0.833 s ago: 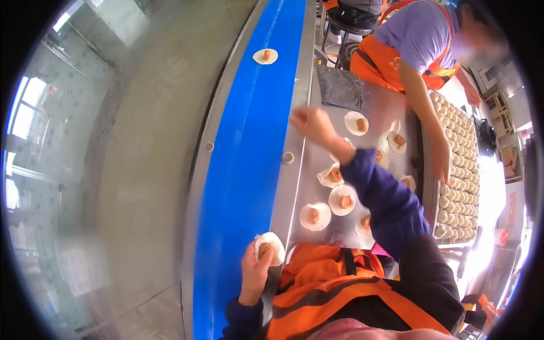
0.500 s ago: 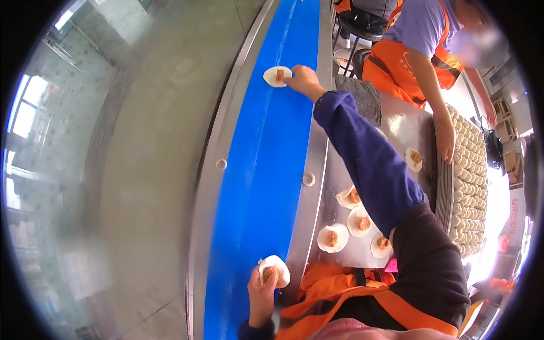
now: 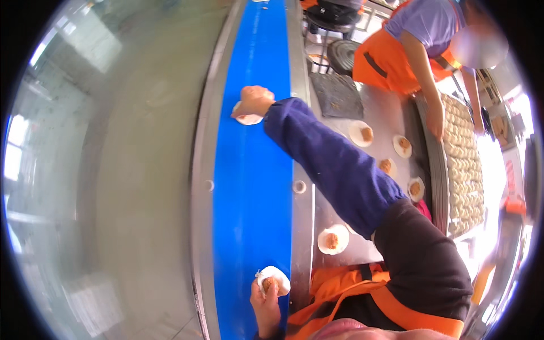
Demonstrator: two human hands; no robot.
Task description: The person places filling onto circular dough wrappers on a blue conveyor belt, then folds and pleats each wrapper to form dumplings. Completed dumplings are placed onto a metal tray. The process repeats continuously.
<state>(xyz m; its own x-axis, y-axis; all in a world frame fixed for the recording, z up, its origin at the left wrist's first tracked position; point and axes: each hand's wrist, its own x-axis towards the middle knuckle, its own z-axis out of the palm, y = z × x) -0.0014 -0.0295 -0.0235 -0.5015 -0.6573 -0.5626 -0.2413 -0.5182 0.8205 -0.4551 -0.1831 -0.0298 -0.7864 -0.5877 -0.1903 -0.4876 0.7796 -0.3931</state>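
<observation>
My left hand [image 3: 266, 303] is closed around a round white dumpling wrapper with brown filling [image 3: 276, 279], over the near end of the blue conveyor belt [image 3: 255, 187]. Farther up the belt, my outstretched right hand [image 3: 255, 100] grips another filled wrapper [image 3: 249, 119] from above. Its fingers partly cover that wrapper. More open wrappers topped with filling lie on the steel table to my right, among them a near one [image 3: 333, 239] and a far one [image 3: 361, 134]. My right sleeve crosses above the table and hides part of it.
Metal rails border the belt, with a round knob [image 3: 300, 187] on the right one. On the right, a co-worker in orange rests a hand [image 3: 436, 120] by a stack of trays holding rows of dumplings [image 3: 462, 164]. A dark flat sheet [image 3: 336, 95] lies at the table's far end.
My right hand has drawn nearer along the belt with the wrapper and now covers more of it. The view has shifted. My left hand still holds its wrapper.
</observation>
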